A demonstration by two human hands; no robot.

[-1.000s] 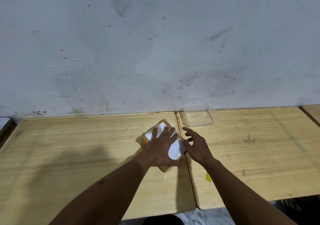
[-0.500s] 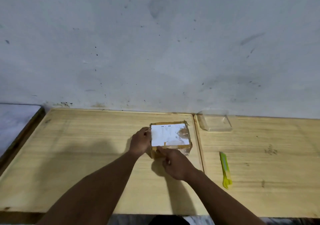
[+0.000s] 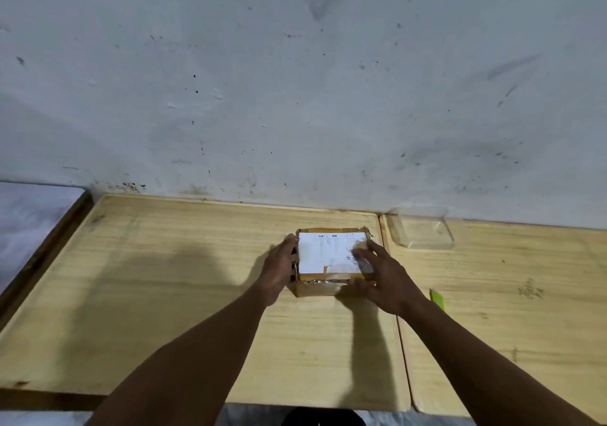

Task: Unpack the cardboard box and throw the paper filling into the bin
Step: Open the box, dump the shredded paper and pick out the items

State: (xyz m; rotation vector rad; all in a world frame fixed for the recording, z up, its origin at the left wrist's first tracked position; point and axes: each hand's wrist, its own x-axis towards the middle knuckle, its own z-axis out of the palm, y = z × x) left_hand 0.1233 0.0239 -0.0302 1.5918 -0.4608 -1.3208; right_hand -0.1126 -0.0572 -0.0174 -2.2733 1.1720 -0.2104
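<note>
Box (image 3: 331, 261): closed, taped, white label on top, on the wooden table (image 3: 164, 294).
Left hand (image 3: 279, 269): pressed against box's left side.
Right hand (image 3: 384, 278): fingers spread on top, thumb at front.

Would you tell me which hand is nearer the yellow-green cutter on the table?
Right. The right hand rests on the box, just left of the cutter; the left hand is on the box's far side.

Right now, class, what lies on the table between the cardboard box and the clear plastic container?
In the head view, only bare wood and the seam between the two tabletops separate the cardboard box from the clear plastic container.
</note>
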